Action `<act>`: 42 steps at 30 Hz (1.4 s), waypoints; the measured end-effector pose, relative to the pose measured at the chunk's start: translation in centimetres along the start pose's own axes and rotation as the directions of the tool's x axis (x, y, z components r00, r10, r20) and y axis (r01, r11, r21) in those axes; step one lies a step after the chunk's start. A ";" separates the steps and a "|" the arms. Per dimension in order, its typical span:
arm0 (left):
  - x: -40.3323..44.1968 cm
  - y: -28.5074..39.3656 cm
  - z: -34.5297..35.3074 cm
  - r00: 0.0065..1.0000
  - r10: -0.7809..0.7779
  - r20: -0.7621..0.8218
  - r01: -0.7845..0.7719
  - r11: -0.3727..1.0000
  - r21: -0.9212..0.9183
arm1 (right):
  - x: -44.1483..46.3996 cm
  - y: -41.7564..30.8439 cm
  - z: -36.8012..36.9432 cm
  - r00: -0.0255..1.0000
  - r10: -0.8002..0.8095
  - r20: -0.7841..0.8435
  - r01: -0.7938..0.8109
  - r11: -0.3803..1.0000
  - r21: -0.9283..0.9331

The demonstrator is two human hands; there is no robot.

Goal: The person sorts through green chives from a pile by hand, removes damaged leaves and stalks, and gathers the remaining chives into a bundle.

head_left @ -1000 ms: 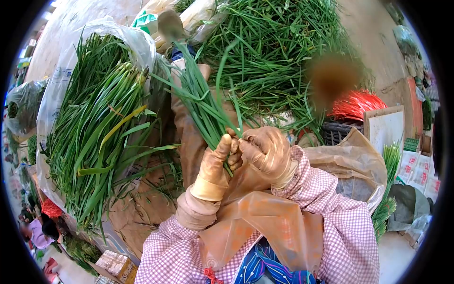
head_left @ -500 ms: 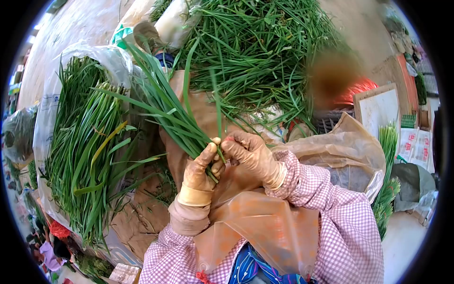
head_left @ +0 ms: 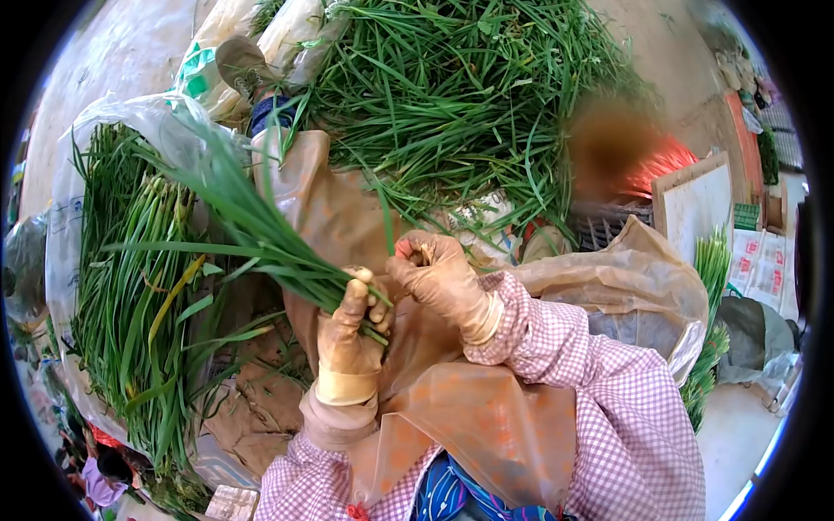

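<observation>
My left hand [head_left: 347,317], in a tan rubber glove, is wrapped round a bunch of garlic chives [head_left: 287,247]. Their cut ends stick out below my fingers, and the leaves fan up to the left, partly blurred. Just to the right, my gloved right hand [head_left: 439,273] is closed in a pinch. A single chive blade [head_left: 387,221] rises from its fingertips; its lower end is hidden by the fingers. A small gap separates the two hands above my brown plastic apron [head_left: 478,408].
Ahead lies a big heap of loose chives [head_left: 460,104]. At left, a clear plastic bag [head_left: 65,182] holds laid-out chives [head_left: 148,286]. A white board [head_left: 695,213], a dark basket [head_left: 608,224] and an upright green bundle [head_left: 708,330] are at right. A shoe [head_left: 243,65] shows at upper left.
Both hands have shifted slightly left and moved a little apart. The bunch has swung lower to the left, and the single blade is now apart from it in my right hand.
</observation>
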State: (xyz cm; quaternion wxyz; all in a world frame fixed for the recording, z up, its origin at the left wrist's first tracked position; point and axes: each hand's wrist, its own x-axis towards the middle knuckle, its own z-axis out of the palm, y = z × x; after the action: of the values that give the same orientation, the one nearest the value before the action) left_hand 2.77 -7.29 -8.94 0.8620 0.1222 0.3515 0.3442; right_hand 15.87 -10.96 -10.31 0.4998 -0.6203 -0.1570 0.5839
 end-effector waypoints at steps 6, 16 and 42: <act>0.8 0.5 0.6 0.999 0.044 -0.005 -0.044 0.999 0.026 | 8.6 5.0 -8.7 0.824 -0.543 0.164 0.404 0.359 -0.841; 1.5 2.3 1.2 0.978 -0.165 0.131 0.176 0.981 -0.080 | 20.9 -2.4 -17.6 0.943 -0.319 -0.100 -0.191 -0.271 -0.943; 2.1 0.3 2.5 0.992 -0.063 -0.108 0.064 0.998 0.003 | 1.0 -3.6 -1.8 0.948 0.179 0.265 -0.209 0.974 0.090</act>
State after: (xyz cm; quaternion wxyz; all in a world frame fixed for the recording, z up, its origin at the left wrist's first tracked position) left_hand 5.43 -5.57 -8.06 0.8518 0.0951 0.4026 0.3215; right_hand 19.11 -9.33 -8.36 0.4511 -0.5221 -0.1236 0.7132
